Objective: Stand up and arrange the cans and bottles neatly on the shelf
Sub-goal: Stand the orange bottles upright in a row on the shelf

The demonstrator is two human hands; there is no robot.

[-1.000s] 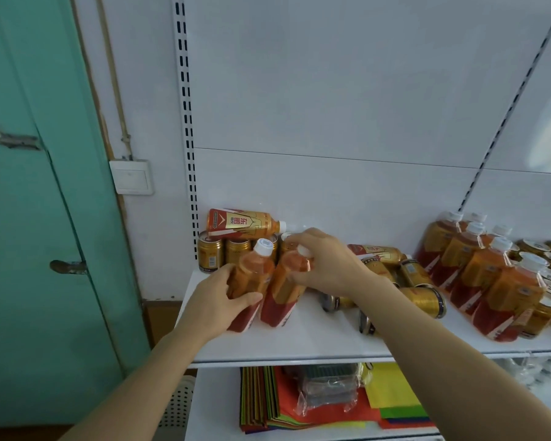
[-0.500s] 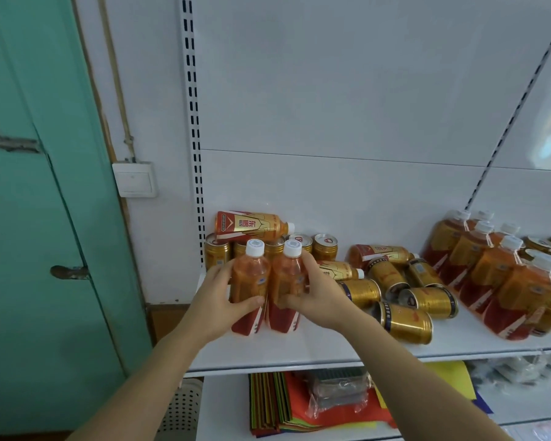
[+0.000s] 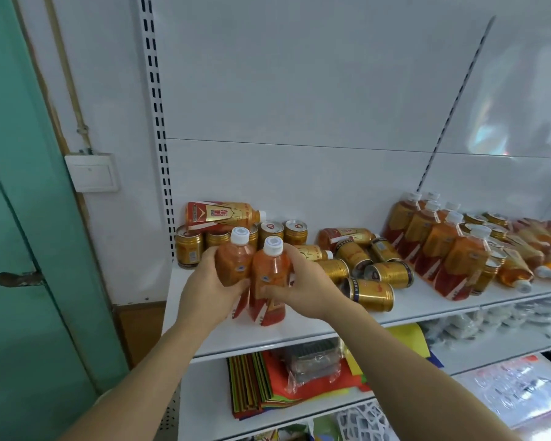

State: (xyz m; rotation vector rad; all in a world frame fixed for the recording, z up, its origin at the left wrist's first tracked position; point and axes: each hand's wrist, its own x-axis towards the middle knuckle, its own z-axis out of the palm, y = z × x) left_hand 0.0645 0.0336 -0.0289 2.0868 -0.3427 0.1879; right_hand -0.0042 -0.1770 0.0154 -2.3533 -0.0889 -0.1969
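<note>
Two orange bottles with white caps stand upright side by side near the front left of the white shelf (image 3: 299, 337). My left hand (image 3: 209, 289) grips the left bottle (image 3: 234, 262). My right hand (image 3: 306, 289) grips the right bottle (image 3: 269, 275). Behind them several gold cans (image 3: 188, 246) stand upright, with another bottle (image 3: 223, 214) lying flat on top of them. To the right, gold cans (image 3: 371, 292) and a bottle lie on their sides in a loose heap.
A row of upright orange bottles (image 3: 442, 246) and more cans fill the shelf's right part. Below, a lower shelf holds coloured paper (image 3: 255, 383) and a wrapped packet. A green door (image 3: 19, 218) and a wall switch (image 3: 93, 171) are at the left.
Both bottles went from leaning to upright and now stand together slightly nearer the shelf's front. My hands stay wrapped on them. The view has shifted right.
</note>
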